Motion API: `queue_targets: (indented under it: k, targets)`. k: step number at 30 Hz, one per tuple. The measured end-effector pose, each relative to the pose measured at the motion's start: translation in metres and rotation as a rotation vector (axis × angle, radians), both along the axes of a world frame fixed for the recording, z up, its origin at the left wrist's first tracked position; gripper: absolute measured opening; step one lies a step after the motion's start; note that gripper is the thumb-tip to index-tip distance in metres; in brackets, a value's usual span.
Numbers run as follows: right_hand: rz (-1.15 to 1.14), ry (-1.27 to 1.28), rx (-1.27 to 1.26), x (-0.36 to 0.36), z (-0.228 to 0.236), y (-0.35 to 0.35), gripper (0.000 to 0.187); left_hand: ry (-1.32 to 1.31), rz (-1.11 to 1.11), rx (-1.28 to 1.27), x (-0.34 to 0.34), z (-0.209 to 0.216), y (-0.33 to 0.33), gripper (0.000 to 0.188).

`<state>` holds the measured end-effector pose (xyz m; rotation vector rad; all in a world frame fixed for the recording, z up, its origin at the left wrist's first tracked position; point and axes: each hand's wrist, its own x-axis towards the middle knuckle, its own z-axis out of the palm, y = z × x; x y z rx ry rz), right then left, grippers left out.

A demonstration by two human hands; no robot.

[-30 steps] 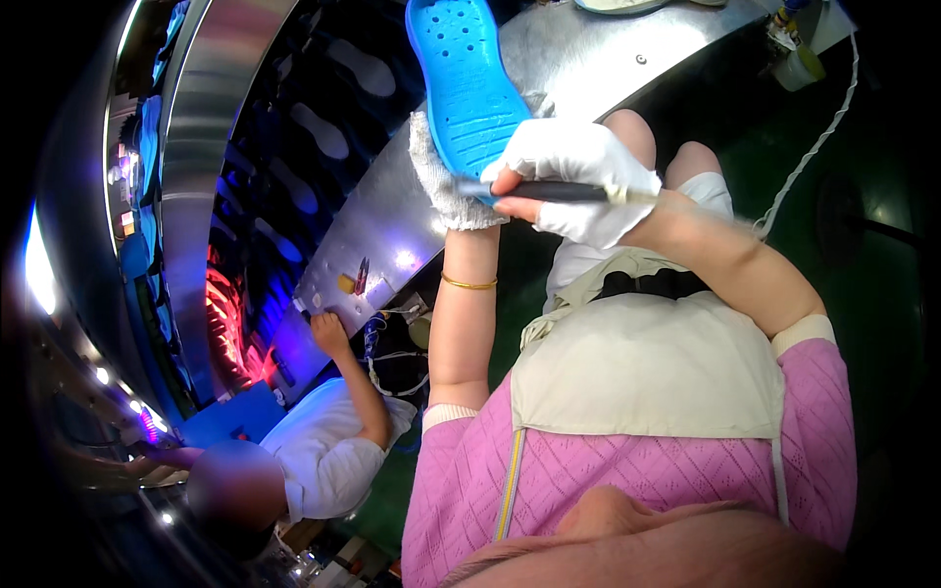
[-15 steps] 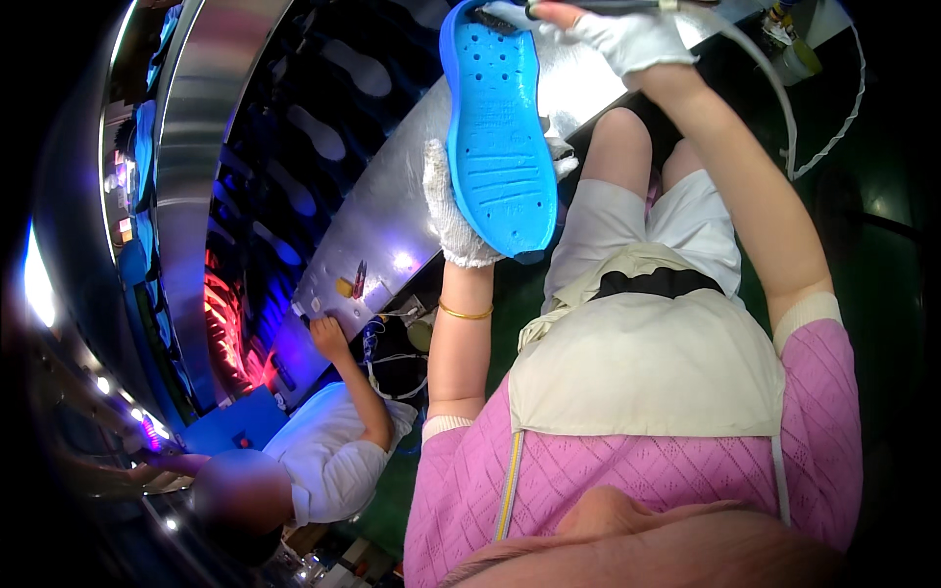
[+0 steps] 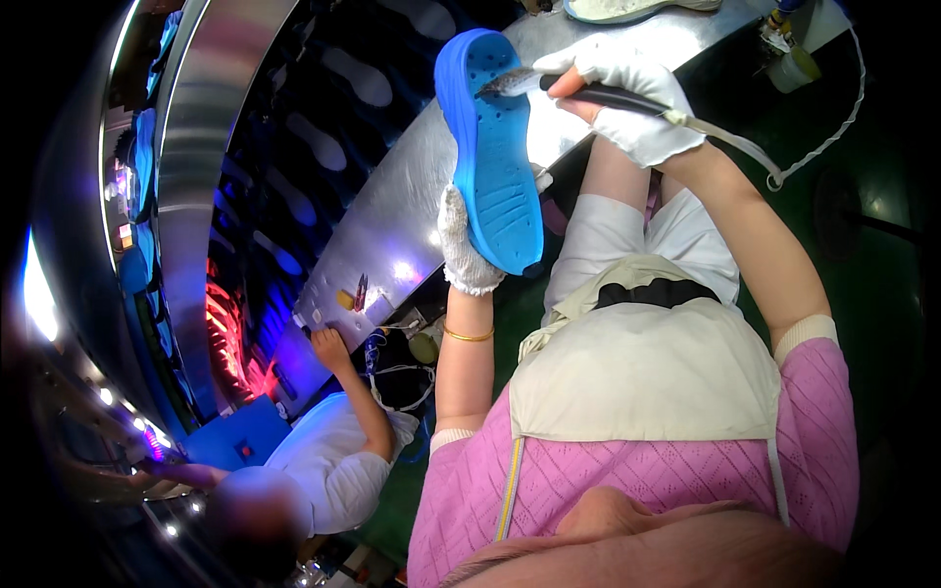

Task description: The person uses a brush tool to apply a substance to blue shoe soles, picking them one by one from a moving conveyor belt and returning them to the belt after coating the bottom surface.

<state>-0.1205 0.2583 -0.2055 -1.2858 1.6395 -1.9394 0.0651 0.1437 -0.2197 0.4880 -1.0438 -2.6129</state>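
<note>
My left hand (image 3: 464,250), in a white knit glove, grips a bright blue shoe sole (image 3: 502,201) by its heel end, with the toe end pointing away from me. The sole is tilted, so its inner face and left side wall both show. Small holes dot its toe half, and grooves cross the heel half. My right hand (image 3: 642,113), in a white glove with bare fingertips, is closed round the black handle of a brush (image 3: 613,96). Its dark bristles are at the sole's inner face near the toe. A pale tube trails from the handle's rear end.
A metal bench (image 3: 377,216) runs diagonally beneath the sole. Beyond it, pale insole shapes (image 3: 358,76) lie on a dark surface. Another sole (image 3: 637,10) sits at the top edge. A container (image 3: 794,71) stands upper right. At lower left, a co-worker's hand (image 3: 330,350) rests on the bench.
The blue sole has come slightly nearer and tilted, showing more side wall. My right hand and the brush have moved toward me. The other sole has come into view at the top.
</note>
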Motion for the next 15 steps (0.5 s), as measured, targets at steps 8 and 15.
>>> queue_targets:
  k: [8, 15]
  targets:
    - [0.119, 0.051, 0.022, 0.005, 0.032, 0.024, 0.021, 0.023, 0.107, -0.096, -0.011, 0.015, 0.003, 0.072]
    - [0.192, -0.11, -0.05, 0.007, 0.057, 0.03, 0.015, 0.041, 0.266, -0.21, -0.038, 0.066, -0.003, 0.073]
